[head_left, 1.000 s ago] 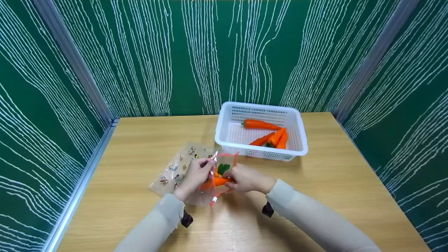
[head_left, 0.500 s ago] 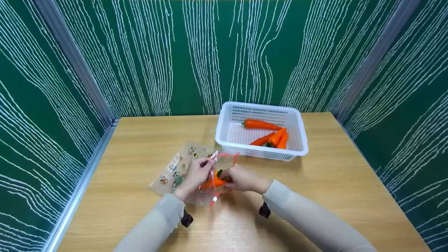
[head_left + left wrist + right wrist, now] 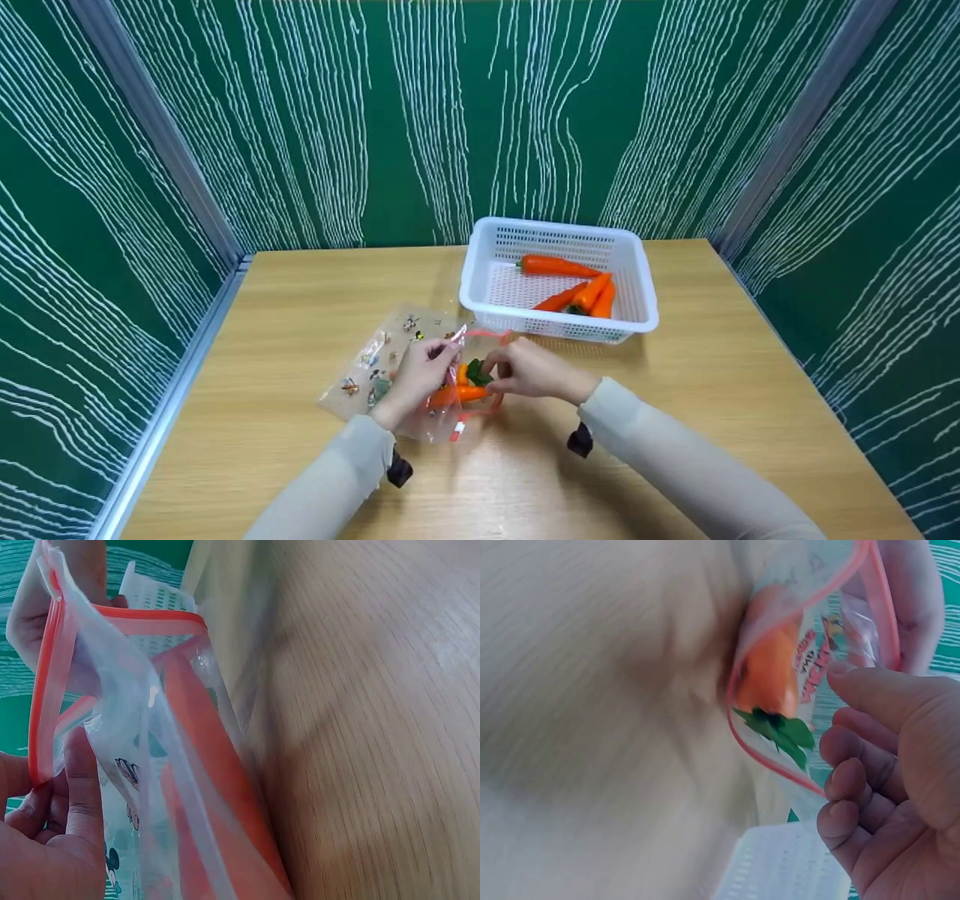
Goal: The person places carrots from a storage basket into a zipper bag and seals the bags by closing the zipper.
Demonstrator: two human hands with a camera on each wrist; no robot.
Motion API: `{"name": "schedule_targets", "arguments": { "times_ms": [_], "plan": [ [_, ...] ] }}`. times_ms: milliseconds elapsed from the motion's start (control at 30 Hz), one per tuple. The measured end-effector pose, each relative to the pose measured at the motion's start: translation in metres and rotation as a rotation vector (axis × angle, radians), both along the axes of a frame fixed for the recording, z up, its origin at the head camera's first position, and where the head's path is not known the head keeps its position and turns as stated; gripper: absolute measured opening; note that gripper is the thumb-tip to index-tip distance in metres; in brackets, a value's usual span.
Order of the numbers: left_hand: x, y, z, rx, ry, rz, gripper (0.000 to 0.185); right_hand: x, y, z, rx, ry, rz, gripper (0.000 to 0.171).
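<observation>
- The left hand (image 3: 420, 371) pinches the orange zip edge of a clear printed bag (image 3: 390, 367), holding its mouth up off the table (image 3: 300, 300).
- A carrot (image 3: 457, 391) with green leaves lies inside the bag's mouth, partly over the rim.
- The right hand (image 3: 529, 371) sits at the bag's opening with fingers loosely curled by the leaves; I cannot tell whether it grips anything.
- A white basket (image 3: 637, 300) stands just behind, holding more carrots (image 3: 585, 296).
</observation>
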State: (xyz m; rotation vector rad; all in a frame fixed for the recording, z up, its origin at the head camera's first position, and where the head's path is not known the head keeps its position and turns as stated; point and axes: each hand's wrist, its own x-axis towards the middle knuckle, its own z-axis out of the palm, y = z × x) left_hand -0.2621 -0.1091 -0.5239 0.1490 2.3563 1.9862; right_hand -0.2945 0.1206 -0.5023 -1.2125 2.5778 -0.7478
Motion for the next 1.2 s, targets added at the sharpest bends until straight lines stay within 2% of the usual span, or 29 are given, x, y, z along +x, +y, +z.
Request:
{"name": "schedule_targets", "arguments": {
  "times_ms": [300, 567, 767, 1000, 1200],
  "plan": [
    [-0.001, -0.003, 0.0, -0.028, -0.02, -0.019, 0.028, -0.011, 0.014, 0.014, -0.032, -0.01, -0.028, 0.021],
    [0.001, -0.003, 0.001, -0.029, -0.051, -0.036, 0.026, -0.021, 0.031, 0.031, -0.031, -0.051, -0.106, 0.023],
    [0.002, -0.005, 0.001, -0.01, -0.087, -0.057, 0.026, -0.031, 0.044, 0.041, -0.031, 0.0, -0.16, 0.024],
    [0.0, -0.002, -0.001, -0.003, -0.017, -0.031, 0.025, -0.043, 0.057, 0.05, -0.014, 0.024, -0.233, 0.021],
    [0.0, -0.002, -0.001, 0.0, -0.068, -0.031, 0.024, -0.053, 0.067, 0.055, -0.014, 0.008, -0.287, 0.024]
  ]
}}
